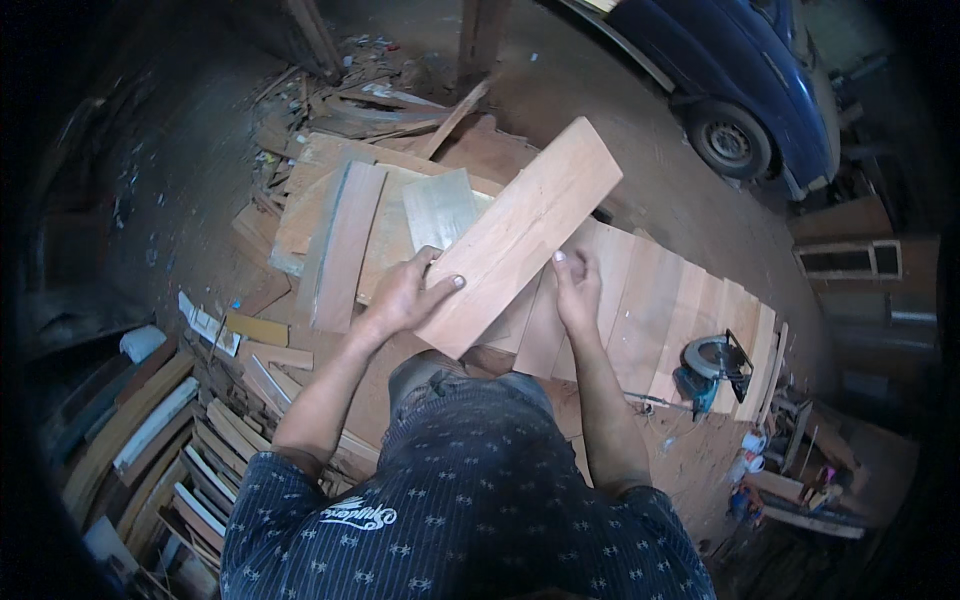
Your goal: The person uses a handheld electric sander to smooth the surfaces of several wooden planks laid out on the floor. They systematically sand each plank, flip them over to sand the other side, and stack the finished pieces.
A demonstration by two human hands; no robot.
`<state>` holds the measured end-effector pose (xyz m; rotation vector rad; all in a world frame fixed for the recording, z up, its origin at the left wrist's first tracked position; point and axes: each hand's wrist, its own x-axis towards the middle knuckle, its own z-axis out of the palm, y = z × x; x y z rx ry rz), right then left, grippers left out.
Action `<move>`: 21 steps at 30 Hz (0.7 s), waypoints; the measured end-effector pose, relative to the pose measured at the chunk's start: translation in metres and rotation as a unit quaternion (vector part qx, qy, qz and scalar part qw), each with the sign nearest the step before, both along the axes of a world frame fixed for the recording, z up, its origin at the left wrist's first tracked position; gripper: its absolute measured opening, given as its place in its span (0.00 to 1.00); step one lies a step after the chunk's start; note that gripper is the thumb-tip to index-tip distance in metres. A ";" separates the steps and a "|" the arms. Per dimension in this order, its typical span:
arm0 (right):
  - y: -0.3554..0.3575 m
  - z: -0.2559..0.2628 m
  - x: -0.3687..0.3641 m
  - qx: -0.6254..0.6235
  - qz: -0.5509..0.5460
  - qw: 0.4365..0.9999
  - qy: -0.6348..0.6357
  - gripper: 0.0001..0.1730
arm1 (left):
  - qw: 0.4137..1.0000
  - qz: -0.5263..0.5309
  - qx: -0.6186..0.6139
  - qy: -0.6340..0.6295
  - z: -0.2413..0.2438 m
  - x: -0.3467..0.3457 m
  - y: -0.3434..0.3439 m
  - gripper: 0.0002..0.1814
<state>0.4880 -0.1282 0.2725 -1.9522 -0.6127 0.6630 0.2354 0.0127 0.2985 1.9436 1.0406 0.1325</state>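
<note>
A flat, light-brown wooden board (pixel 525 232) is held up at a slant in front of me. My left hand (pixel 409 296) grips its near left edge, thumb on the top face and fingers beneath. My right hand (pixel 577 289) is at the board's right edge, fingers curled; whether it touches or grips the board is unclear. Below and to the right, several similar boards (pixel 630 300) lie side by side. A circular saw (pixel 712 364) rests on their right part. On the left, another wooden board (pixel 351 247) lies near a thin grey-green sheet (pixel 441 206).
Stacked timber strips (pixel 161 427) fill the lower left. Wood scraps (pixel 375 112) are heaped beyond the work surface, near a wooden post (pixel 478 41). A blue car (pixel 739 67) stands at the upper right. Tools and oddments (pixel 821 487) lie at the lower right.
</note>
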 end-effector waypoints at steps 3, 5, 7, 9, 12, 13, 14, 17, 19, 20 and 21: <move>-0.038 0.024 0.029 0.010 -0.026 0.921 -0.389 0.45 | 0.991 -0.115 0.043 0.061 0.036 0.015 0.013 0.36; -0.068 0.044 0.050 -0.037 0.022 0.890 -0.454 0.48 | 0.973 -0.203 0.087 0.062 0.050 0.025 0.018 0.34; -0.095 0.060 0.068 -0.092 0.105 0.869 -0.475 0.48 | 0.944 -0.294 0.120 0.089 0.069 0.042 0.020 0.31; -0.119 0.071 0.082 -0.149 0.225 0.852 -0.448 0.46 | 0.904 -0.379 0.188 0.058 0.068 0.059 0.013 0.28; -0.169 0.037 0.093 -0.214 0.352 0.893 -0.180 0.37 | 0.823 -0.503 0.246 0.093 0.082 0.107 -0.006 0.25; -0.183 0.029 0.093 -0.218 0.326 0.909 -0.143 0.35 | 0.797 -0.529 0.263 0.124 0.087 0.128 -0.014 0.24; -0.197 0.021 0.089 -0.221 0.301 0.921 -0.106 0.33 | 0.769 -0.554 0.279 0.156 0.092 0.146 -0.021 0.23; -0.224 0.009 0.091 -0.196 0.216 0.949 -0.117 0.30 | 0.793 -0.396 0.459 -0.060 0.074 0.181 -0.025 0.21; -0.238 0.000 0.098 -0.185 0.145 0.968 -0.092 0.28 | 0.877 -0.229 0.413 -0.092 0.055 0.207 -0.056 0.28; -0.239 -0.003 0.105 -0.178 0.114 0.976 -0.048 0.27 | 0.911 -0.152 0.365 -0.116 0.040 0.213 -0.079 0.29; -0.242 -0.005 0.112 -0.172 0.085 0.981 -0.005 0.26 | 0.936 -0.071 0.314 -0.140 0.018 0.214 -0.100 0.29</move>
